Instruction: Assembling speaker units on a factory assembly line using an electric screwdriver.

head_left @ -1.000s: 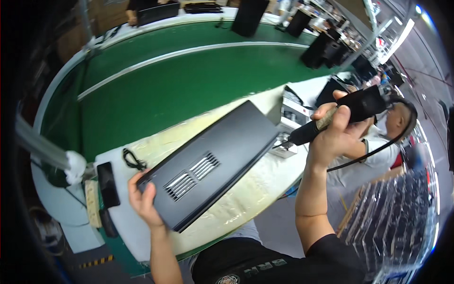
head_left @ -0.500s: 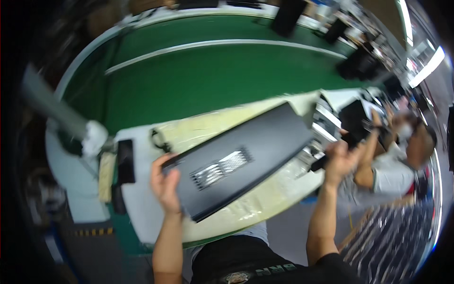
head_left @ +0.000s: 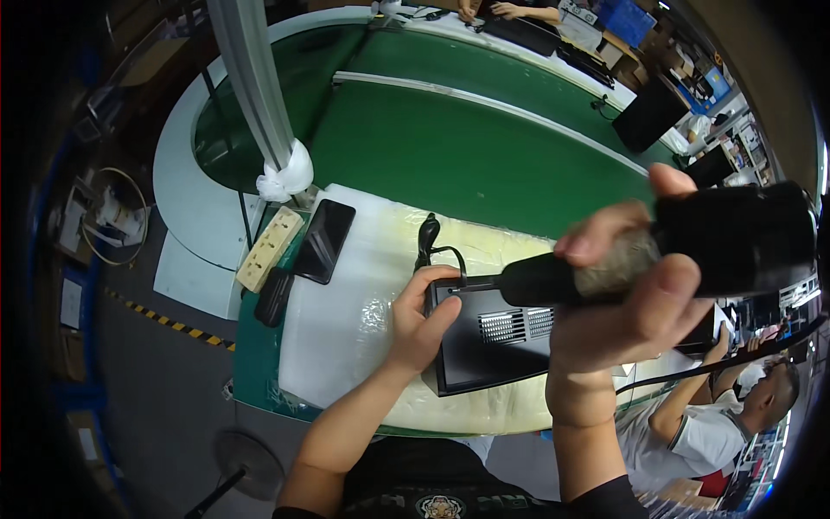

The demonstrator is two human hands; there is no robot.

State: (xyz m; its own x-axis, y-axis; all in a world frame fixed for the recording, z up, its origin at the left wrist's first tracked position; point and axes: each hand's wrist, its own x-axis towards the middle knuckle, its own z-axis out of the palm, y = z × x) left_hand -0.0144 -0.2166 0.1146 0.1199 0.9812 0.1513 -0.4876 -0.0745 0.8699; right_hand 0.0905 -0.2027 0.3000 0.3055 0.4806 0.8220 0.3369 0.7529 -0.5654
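Note:
My left hand (head_left: 419, 324) is closed round the near-left end of a long black casing (head_left: 475, 368), which has two silvery vent grilles. In my right hand (head_left: 614, 303), raised close to the camera, is a black electric screwdriver (head_left: 739, 238) with a band of tape round its body. Its thin bit points left and reaches the casing's upper left corner, beside my left fingers. Whether the bit sits in a screw is too small to tell. The screwdriver and my right hand hide the casing's right part. A black cable (head_left: 428, 238) lies just beyond my left hand.
Padding wrapped in film (head_left: 337, 346) covers the bench. On its left lie a dark phone (head_left: 326, 240), a cream power strip (head_left: 270, 249) and a small black case (head_left: 274, 296). A metal post (head_left: 259, 95) rises beside the green conveyor (head_left: 450, 147). A co-worker (head_left: 718, 424) sits at right.
The view has swung to the right. My right hand has risen and now holds the electric screwdriver against the casing's corner. My left hand keeps its grip on the casing's end.

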